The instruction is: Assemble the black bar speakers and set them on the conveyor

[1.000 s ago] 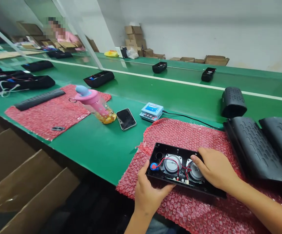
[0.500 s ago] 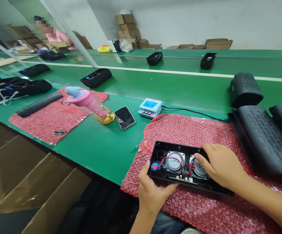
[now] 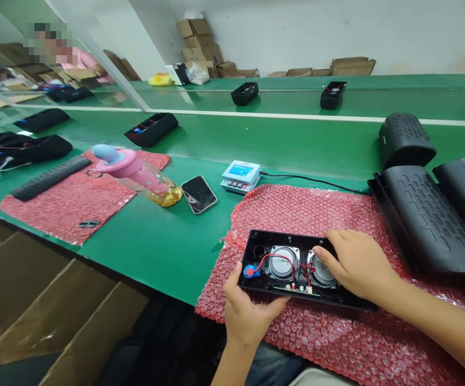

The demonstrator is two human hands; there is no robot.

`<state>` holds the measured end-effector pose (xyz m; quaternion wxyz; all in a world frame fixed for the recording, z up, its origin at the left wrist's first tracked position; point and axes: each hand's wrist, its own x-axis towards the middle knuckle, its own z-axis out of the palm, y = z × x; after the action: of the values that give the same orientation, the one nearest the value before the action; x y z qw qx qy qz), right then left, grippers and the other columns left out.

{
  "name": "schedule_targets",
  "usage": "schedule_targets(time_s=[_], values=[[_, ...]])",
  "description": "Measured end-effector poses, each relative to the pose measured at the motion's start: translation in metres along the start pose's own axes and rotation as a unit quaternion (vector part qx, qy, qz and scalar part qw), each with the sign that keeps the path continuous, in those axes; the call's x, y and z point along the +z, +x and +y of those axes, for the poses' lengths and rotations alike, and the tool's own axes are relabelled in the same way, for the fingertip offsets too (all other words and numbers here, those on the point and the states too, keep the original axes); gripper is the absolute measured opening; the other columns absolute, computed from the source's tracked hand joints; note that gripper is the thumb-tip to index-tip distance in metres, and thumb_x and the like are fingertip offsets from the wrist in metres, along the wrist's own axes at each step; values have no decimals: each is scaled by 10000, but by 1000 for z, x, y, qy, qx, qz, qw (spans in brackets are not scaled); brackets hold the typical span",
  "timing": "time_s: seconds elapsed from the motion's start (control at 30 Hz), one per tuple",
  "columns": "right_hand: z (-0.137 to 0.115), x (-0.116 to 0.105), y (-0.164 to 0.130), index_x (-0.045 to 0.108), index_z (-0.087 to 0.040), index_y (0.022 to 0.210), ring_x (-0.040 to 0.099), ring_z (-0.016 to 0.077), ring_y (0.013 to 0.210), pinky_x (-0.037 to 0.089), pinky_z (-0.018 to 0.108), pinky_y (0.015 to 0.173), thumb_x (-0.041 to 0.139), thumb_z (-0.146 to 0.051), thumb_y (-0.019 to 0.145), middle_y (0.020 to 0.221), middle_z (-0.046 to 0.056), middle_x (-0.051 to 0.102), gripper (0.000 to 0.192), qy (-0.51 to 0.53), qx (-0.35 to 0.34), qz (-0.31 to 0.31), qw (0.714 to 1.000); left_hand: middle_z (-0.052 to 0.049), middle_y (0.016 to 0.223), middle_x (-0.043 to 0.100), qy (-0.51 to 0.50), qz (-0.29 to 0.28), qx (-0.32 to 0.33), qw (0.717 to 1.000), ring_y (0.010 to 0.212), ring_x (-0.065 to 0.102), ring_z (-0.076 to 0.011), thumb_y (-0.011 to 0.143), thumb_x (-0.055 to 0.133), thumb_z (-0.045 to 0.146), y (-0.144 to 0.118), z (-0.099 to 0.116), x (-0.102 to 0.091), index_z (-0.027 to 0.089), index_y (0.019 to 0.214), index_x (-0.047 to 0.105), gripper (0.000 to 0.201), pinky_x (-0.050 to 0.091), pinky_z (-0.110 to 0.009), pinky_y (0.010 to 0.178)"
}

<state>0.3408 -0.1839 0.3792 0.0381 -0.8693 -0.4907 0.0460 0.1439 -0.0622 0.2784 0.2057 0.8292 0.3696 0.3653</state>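
Speaker housing [image 3: 264,244] under both hands' fingers

Factory assy line: green conveyor [image 3: 296,139], speaker housings [image 3: 425,220].

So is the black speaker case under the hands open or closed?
Open: the speaker case has no cover, so two round drivers and red wires show.

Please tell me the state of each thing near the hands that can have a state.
Black plastic speaker housing: open, drivers and wires exposed, flat on the bubble wrap.
Left hand: gripping the housing's near left edge.
Right hand: resting on the right driver.
Black smartphone: screen dark.
Small blue-screened meter: lit, cable attached.
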Motion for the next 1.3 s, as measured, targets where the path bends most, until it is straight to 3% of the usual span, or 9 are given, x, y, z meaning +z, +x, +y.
schedule_targets(time_s=[0.57,0.7,0.93,1.3], values=[[0,1,-1,547,-177,831,595,268,782,351,353,661,310,-485,951,794,75,623,406,0,-7,14,1000,-154,1145,499,-33,9,-44,998,996,602,-326,486,756,629,-4,-5,6,148,1308,334,1041,534,-494,807],[-1,2,-3,541,-181,825,589,270,782,345,354,665,328,-479,946,795,72,622,386,-4,-10,28,1000,-174,1177,485,-34,14,-26,999,1014,602,-332,493,760,622,-4,-6,5,144,1335,309,1068,545,-488,797],[-4,3,-8,540,-182,820,570,259,763,330,355,673,364,-460,936,799,71,618,349,-7,-18,49,999,-139,1053,550,-37,33,1,999,916,641,-308,508,760,606,-4,-3,3,128,1298,328,1019,564,-461,736],[-6,4,-12,538,-182,799,556,260,743,327,356,674,394,-466,921,766,70,596,342,-16,-21,72,997,-177,1125,528,-28,35,28,999,956,629,-322,512,792,540,-9,-9,4,118,1331,302,1043,564,-471,747]])
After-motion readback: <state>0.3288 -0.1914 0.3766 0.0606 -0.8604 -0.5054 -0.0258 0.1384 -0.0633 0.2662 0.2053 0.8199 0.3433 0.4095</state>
